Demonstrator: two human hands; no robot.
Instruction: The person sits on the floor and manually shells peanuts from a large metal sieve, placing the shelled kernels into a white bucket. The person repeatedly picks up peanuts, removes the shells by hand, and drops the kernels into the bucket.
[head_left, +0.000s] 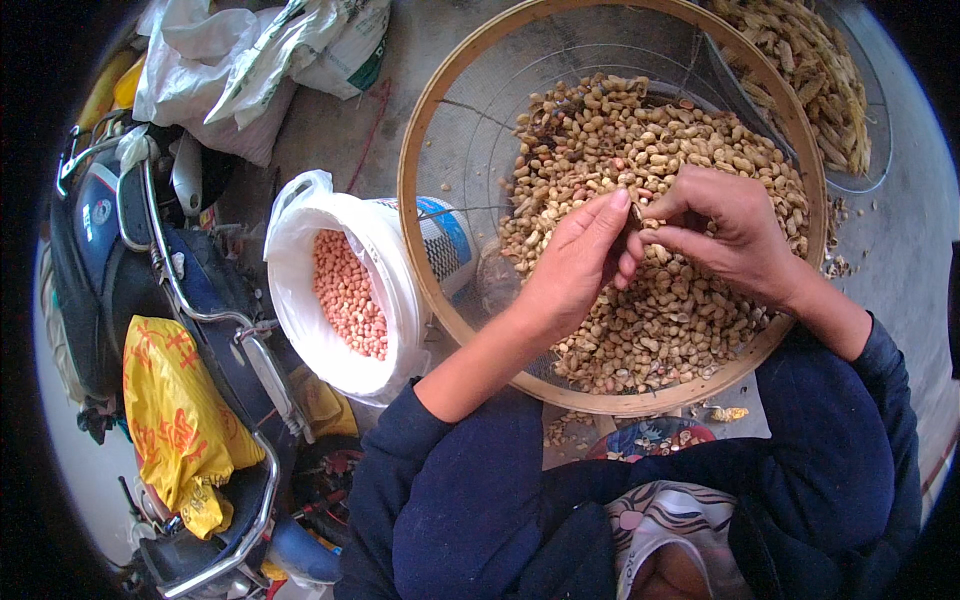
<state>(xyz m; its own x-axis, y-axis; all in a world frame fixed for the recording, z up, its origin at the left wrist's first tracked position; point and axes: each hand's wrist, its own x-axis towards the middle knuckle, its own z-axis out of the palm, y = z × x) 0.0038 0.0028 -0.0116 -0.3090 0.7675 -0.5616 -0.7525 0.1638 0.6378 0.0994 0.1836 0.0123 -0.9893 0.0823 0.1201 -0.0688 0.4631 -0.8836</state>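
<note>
A round wooden-rimmed mesh sieve (418, 112) rests across my lap, holding a heap of unshelled peanuts (705, 142) mixed with loose shells. Above the heap, my left hand (589, 247) and my right hand (720, 232) meet. Between their fingertips is a peanut shell (639, 215); its far side is hidden by the fingers. My right thumb and forefinger pinch it from the right, while my left thumb presses from the left. To the left of the sieve, a white bucket (285, 292) lined with a plastic bag holds shelled pink peanuts (349, 296).
A motor scooter (112, 217) with metal rails stands at the left, a yellow bag (176, 420) on it. White woven sacks (225, 67) lie at the upper left. Corn cobs (817, 82) fill a basket at the upper right. Shell scraps (840, 266) lie on the floor.
</note>
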